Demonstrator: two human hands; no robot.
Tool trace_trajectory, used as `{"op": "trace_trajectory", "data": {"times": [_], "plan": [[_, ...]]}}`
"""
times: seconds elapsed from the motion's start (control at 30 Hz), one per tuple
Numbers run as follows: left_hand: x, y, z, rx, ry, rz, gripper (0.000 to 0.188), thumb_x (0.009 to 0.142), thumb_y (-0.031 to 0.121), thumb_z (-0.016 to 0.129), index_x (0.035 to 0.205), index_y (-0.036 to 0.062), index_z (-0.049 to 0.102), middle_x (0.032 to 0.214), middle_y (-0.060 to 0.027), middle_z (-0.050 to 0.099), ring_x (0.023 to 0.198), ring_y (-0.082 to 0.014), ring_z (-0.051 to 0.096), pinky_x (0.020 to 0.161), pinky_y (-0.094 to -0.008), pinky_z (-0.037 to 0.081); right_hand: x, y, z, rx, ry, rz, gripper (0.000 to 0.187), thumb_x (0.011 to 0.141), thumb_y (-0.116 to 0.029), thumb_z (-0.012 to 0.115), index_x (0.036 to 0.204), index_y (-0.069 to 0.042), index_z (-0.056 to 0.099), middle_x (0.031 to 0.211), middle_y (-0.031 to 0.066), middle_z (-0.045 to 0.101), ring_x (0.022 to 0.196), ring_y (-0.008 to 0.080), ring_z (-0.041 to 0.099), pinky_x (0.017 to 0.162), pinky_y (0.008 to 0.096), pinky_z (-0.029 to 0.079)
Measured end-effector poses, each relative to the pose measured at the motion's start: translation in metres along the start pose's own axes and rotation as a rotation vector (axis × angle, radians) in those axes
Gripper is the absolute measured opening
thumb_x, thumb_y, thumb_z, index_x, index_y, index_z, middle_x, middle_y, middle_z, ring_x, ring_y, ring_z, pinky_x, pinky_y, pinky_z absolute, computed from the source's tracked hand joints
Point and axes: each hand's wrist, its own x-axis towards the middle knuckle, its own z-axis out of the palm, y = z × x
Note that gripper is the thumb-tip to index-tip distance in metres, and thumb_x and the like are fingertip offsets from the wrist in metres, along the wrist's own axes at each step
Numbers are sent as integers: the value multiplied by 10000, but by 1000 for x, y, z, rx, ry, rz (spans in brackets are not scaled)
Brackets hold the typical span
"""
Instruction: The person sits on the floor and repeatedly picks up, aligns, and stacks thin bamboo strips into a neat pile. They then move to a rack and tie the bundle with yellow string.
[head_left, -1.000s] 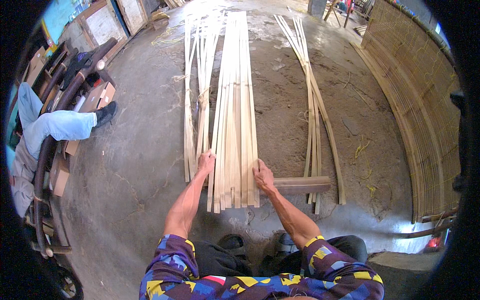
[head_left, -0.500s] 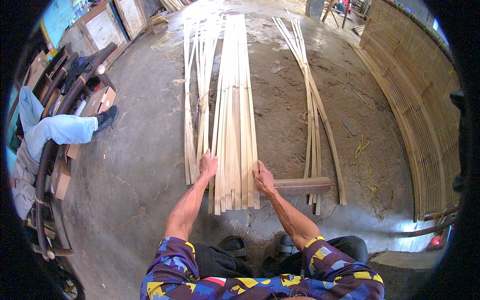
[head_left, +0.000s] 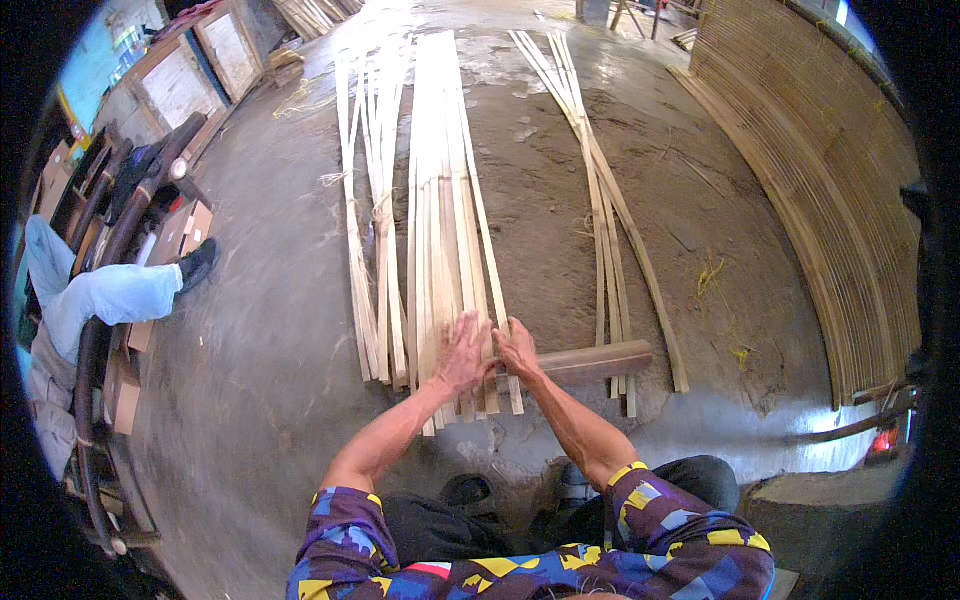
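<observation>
A row of long pale bamboo strips lies side by side on the floor in front of me, pointing away. My left hand rests flat across their near ends, fingers stretched out. At the row's right edge, my right hand closes on the outermost bamboo strip, which stands slightly apart from the others. Both hands are close together, the left fingertips almost reaching the right hand. A dark wooden bar lies crosswise beside my right hand; its left part is hidden by the hand and strips.
Looser strips tied in bundles lie left of the row, and several crossed strips lie to the right. A large slatted bamboo mat leans at the right. On the left, a person in jeans sits on a dark bench.
My left hand has moved right, from the row's left edge onto the strips, and its fingers have spread. The right-hand strip has separated slightly from the row. The view has shifted a little.
</observation>
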Motion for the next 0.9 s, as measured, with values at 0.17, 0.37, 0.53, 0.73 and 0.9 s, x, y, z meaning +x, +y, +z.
{"op": "trace_trajectory", "data": {"times": [0.17,0.37,0.53,0.73,0.9], "plan": [[-4,16,13,35,-239,66,747,773,551,372,1295,42,213,1368,-162,99,1275,-289,41,1001,-485,-11,39,-34,-55,68,277,-87,223,779,-232,483,814,-11,493,734,223,533,729,382,522,622,438,405],[-5,18,11,-55,-127,20,749,749,477,465,1274,-5,234,1356,-181,121,1271,-296,51,1004,-480,-2,135,-63,-210,-210,555,-379,194,786,-202,503,831,-14,519,800,221,543,759,335,556,626,375,422],[5,24,3,-136,-183,-44,692,716,329,526,1263,0,260,1346,-200,135,1265,-316,67,999,-500,25,125,24,-319,-562,284,-389,220,772,-266,490,776,-51,535,657,153,547,602,321,530,538,396,411],[6,42,0,16,-333,-82,663,666,185,530,1243,-10,269,1333,-205,158,1250,-344,109,987,-526,74,24,176,-330,-620,92,113,249,782,-250,459,902,-44,531,856,194,552,789,358,524,702,434,412],[5,56,0,-124,-169,-112,708,627,191,554,1239,-20,267,1311,-232,170,1224,-349,157,954,-568,78,-8,234,-297,-630,259,29,235,766,-239,475,908,-66,547,812,172,556,755,331,524,686,400,418]]}}
